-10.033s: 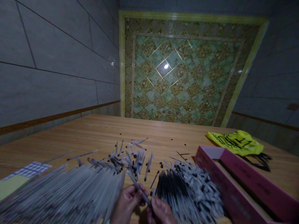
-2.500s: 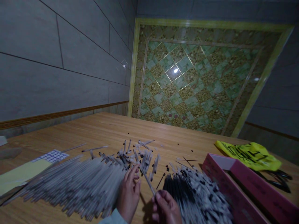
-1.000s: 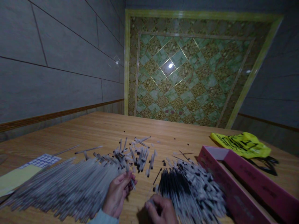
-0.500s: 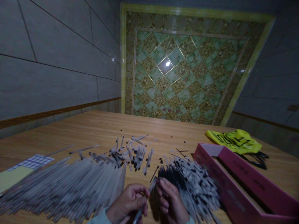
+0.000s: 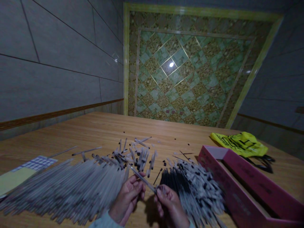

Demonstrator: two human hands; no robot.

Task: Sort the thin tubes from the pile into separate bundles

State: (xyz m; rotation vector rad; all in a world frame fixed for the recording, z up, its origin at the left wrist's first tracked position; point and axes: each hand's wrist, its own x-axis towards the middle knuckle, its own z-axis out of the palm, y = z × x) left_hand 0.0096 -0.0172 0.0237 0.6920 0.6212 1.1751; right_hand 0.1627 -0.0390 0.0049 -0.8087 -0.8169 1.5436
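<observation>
A slim, clear pen barrel [image 5: 143,179] slants between my hands, its far end up to the left. My left hand [image 5: 128,196] has thumb and fingers closed around its middle. My right hand [image 5: 171,201] pinches its lower right end; what small part sits under those fingertips is hidden. To the left of my left hand lies a broad pile of clear tubes, likely pen barrels [image 5: 71,186]. Short translucent pen caps [image 5: 142,157] with dark ends lie loose beyond my hands. Beside my right hand is a pile of capped pens [image 5: 204,185], with thin black pieces [image 5: 174,177] along its near-left side.
An open pink box [image 5: 235,186] stands at the right. Behind it lie a yellow bag [image 5: 239,144] and black straps [image 5: 260,163]. A pale yellow sheet with a blue grid [image 5: 35,164] is at the far left. Tiny black plugs [image 5: 164,163] are scattered on the wooden table [image 5: 114,122].
The barrel, earlier pointing down toward me in my left hand, now lies slanted across both hands. My left hand has risen and moved slightly left; my right has lowered a little and grips the barrel's end.
</observation>
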